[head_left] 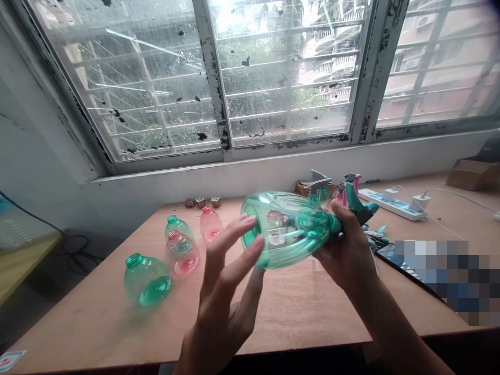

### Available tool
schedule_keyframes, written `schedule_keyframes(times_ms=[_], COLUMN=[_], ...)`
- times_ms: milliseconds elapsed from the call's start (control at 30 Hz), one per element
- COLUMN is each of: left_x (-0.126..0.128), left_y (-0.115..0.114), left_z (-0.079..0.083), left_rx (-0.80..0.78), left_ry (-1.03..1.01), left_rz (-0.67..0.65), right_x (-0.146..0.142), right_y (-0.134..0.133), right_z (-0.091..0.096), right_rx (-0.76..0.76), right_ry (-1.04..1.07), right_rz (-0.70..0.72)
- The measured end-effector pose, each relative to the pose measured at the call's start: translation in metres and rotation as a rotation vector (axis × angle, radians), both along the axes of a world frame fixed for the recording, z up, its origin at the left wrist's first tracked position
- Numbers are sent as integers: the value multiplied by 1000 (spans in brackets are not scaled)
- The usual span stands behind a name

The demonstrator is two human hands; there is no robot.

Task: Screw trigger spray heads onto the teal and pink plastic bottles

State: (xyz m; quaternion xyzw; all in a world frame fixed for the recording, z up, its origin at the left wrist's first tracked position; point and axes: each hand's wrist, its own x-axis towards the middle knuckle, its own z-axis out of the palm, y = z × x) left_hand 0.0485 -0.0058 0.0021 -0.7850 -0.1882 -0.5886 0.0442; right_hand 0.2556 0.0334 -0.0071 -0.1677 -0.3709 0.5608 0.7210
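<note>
A clear green spray bottle lies sideways in the air above the table, its base to the left and its green trigger head to the right. My right hand is closed around the neck, just below the trigger head. At the base, my left hand has its fingers spread, with the fingertips on or very near the plastic; contact is hard to tell. Headless bottles stand at the left: a green bottle, a pink bottle, another green bottle and a farther pink bottle.
By the wall are small boxes, a spray bottle with a grey head and pink trigger heads. A white power strip with plugged-in chargers, loose spray heads and a cardboard box are on the right.
</note>
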Motion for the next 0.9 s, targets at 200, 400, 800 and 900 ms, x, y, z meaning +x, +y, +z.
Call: schedule_keyframes(times_ms=[200, 400, 800, 900], left_x=[-1, -9, -3, -3], left_y=[4, 9, 7, 7], left_z=[-1, 6, -2, -2], left_rx=[-106, -172, -161, -194], left_ry=[-169, -219, -123, -203], left_rz=[-137, -143, -143, -161], right_x=[4, 3, 13, 11], right_y=[-6, -11, -6, -10], right_z=[1, -4, 0, 2], right_rx=[-5, 181, -26, -1], right_ry=[-37, -183, -178, -206], right_rz=[131, 9, 60, 33])
